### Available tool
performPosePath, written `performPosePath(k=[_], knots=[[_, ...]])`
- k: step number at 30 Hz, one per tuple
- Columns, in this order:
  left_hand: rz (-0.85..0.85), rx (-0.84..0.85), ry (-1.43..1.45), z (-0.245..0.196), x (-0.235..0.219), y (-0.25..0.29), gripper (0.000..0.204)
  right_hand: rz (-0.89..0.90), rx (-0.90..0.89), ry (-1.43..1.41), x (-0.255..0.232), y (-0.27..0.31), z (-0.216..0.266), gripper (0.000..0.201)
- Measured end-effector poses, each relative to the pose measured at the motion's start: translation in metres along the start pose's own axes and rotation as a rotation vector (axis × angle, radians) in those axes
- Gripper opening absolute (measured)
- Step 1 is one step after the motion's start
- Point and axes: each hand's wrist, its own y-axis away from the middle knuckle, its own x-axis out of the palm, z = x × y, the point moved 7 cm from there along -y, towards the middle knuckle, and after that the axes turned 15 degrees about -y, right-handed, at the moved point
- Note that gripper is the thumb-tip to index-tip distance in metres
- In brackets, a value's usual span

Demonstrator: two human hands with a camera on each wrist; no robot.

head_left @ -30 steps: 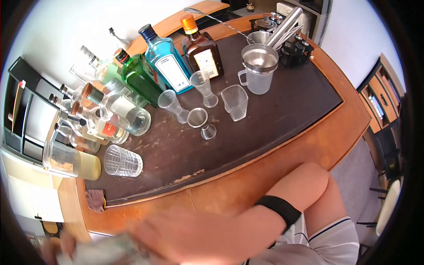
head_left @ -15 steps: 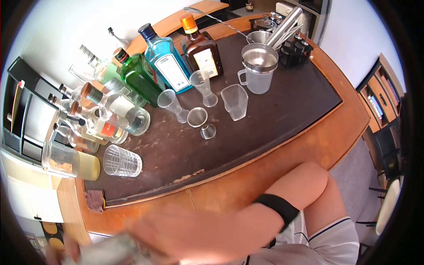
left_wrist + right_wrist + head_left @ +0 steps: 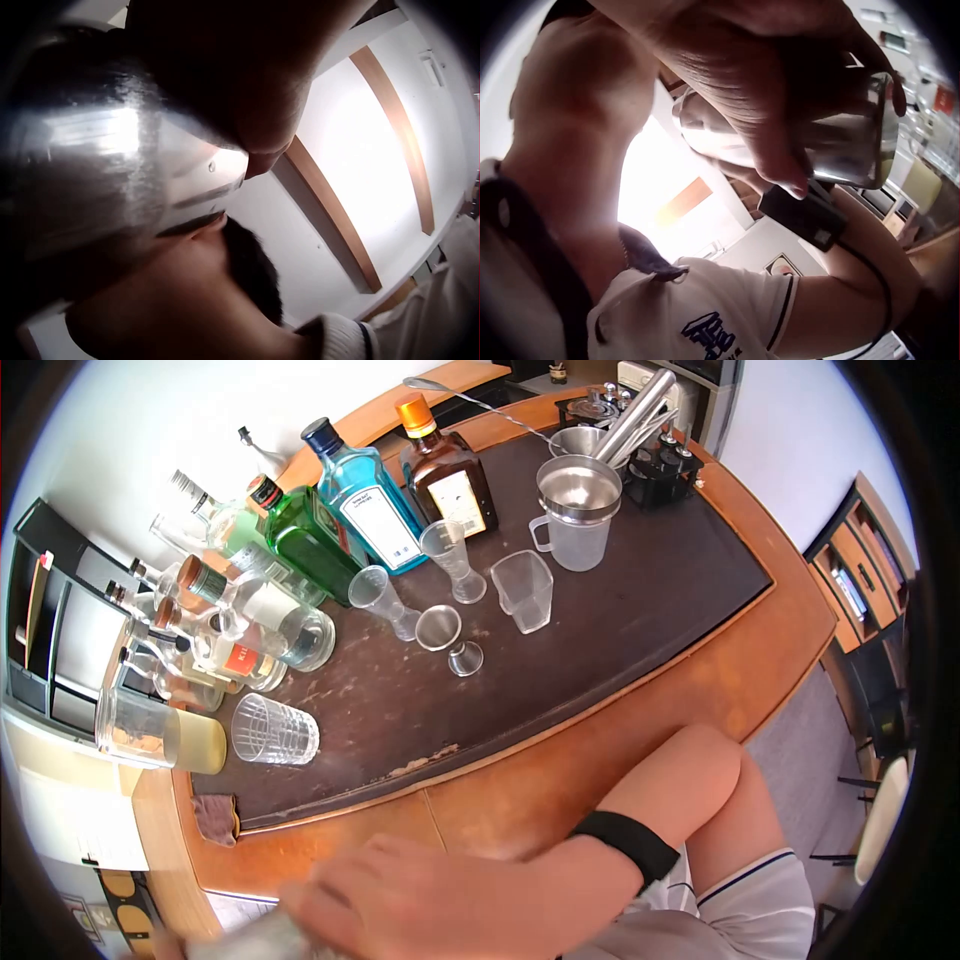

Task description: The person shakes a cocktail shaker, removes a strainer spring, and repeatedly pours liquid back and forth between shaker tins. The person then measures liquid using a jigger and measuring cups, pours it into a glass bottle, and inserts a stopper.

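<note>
At the bottom of the head view a shiny metal cocktail shaker (image 3: 262, 940) is blurred and partly cut off by the frame edge. My right hand (image 3: 420, 900) grips it from above, fingers wrapped over its end. In the right wrist view the shaker (image 3: 847, 142) lies on its side under that hand, its flat end toward the bottles. My left hand (image 3: 247, 75) holds the shaker's other end, its thumb along the metal in the left wrist view. Nearest on the table are a cut-glass tumbler (image 3: 275, 730) and a steel jigger (image 3: 450, 640).
Several liquor bottles (image 3: 310, 545) crowd the table's far left, beside a jar of yellowish liquid (image 3: 200, 740). Two clear plastic jiggers (image 3: 455, 565), a clear cup (image 3: 523, 592) and a frosted jug (image 3: 578, 542) with a strainer stand farther back. A brown cloth (image 3: 215, 818) lies at the near-left corner.
Both hands have shifted slightly with the shaker, blurred by motion in every head frame. Less of the left hand shows now at the bottom edge. The things on the table have stayed put.
</note>
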Motion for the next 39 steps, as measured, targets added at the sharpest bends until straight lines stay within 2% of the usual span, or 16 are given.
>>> performPosePath(k=[1,2,6,9,10,15,17,20,25,27,28,29,31,33,36,39], knots=[[-0.004,-0.005,-0.008,-0.001,-0.001,0.002,0.085,0.017,-0.008,0.089,0.002,0.0,-0.001,0.046],[-0.008,-0.01,-0.015,-0.003,-0.003,0.005,0.085,0.156,0.484,-0.072,0.009,-0.003,-0.041,0.048],[0.0,0.001,-0.008,0.0,0.003,-0.001,0.086,0.049,0.02,0.031,0.009,0.002,-0.009,0.052],[-0.016,-0.015,-0.027,0.002,-0.001,0.001,0.086,0.127,0.058,-0.042,0.014,-0.002,-0.006,0.05],[-0.023,-0.021,-0.036,0.001,-0.003,0.004,0.086,-0.024,-0.112,-0.085,0.003,-0.001,-0.004,0.036],[-0.042,-0.019,-0.035,0.002,-0.002,0.004,0.086,0.118,-0.012,0.133,0.008,-0.001,0.002,0.025],[-0.052,-0.022,-0.047,0.001,-0.005,0.006,0.086,0.145,0.081,-0.198,0.016,0.003,-0.013,0.046],[-0.062,-0.018,-0.062,-0.004,-0.007,0.008,0.086,0.124,0.354,-0.29,0.01,-0.001,-0.04,0.029],[-0.064,-0.019,-0.072,-0.002,-0.005,0.005,0.086,0.085,-0.002,0.071,0.017,0.002,-0.016,0.062],[-0.077,-0.027,-0.086,-0.005,-0.008,0.01,0.086,0.018,0.263,-0.301,0.009,-0.005,-0.043,0.033],[-0.08,-0.023,-0.089,-0.006,-0.009,0.009,0.086,0.184,0.443,-0.286,0.012,-0.002,-0.047,0.036],[-0.08,-0.013,-0.085,-0.006,-0.008,0.006,0.086,0.183,0.437,-0.275,0.012,-0.001,-0.046,0.036],[-0.079,-0.021,-0.085,-0.002,-0.006,0.007,0.086,-0.011,-0.084,0.007,0.01,0.003,-0.01,0.045],[-0.087,-0.029,-0.093,-0.002,-0.007,0.009,0.086,-0.001,-0.048,0.062,0.023,0.005,-0.016,0.045],[-0.101,-0.03,-0.113,-0.008,-0.011,0.013,0.086,0.105,0.446,-0.368,0.013,-0.002,-0.056,0.045],[-0.1,-0.006,-0.111,-0.009,-0.008,0.007,0.086,0.046,0.166,-0.079,0.013,-0.001,-0.036,0.046]])
